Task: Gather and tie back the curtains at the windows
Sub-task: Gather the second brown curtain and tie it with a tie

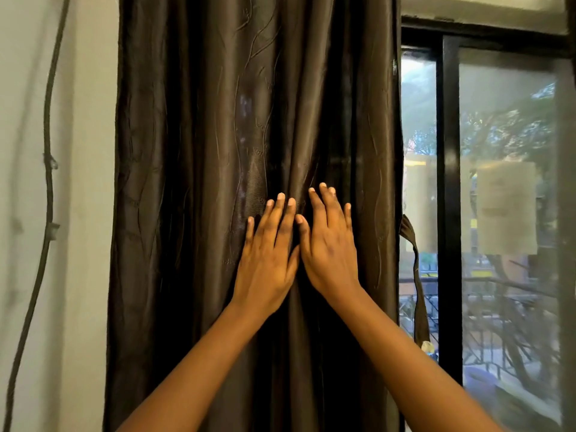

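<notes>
Both hands lie flat on the dark brown, glossy, pleated curtain w/ embossed vine pattern (218,151), side by side at mid height. Left hand (268,257) and right hand (330,247) touch along the thumb edges, backs to the camera. Probably placed this way to press the folds together at the centre before gathering; nothing is bunched in a fist yet.

Fingers: left fingers (282,213) straight, slightly fanned, tips resting on the fabric. Right fingers (327,198) also straight, a bit closer together, tips reaching a little higher up the cloth. No curl, no pinch, so both hands are released and pressing or smoothing, not grasping. Can't tell if the thumbs hook a fold, since the gap between the hands is in shadow.

Curtain hangs full length under and around the fingers, spreading left of the left hand toward the pale wall and right of the right hand to its free edge.

Just past that edge, right of the right fingers and lower, a narrow brown fabric tie-back strap (416,275) dangles loose, apart from both hands, unused. Judgement: gather step barely begun, tying not yet done.

Further right: black-framed sliding glass window (448,213), w/ pale paper sheet stuck on the pane (505,210). Far left of the left fingers, a dark cable clipped to the wall (48,198).
</notes>
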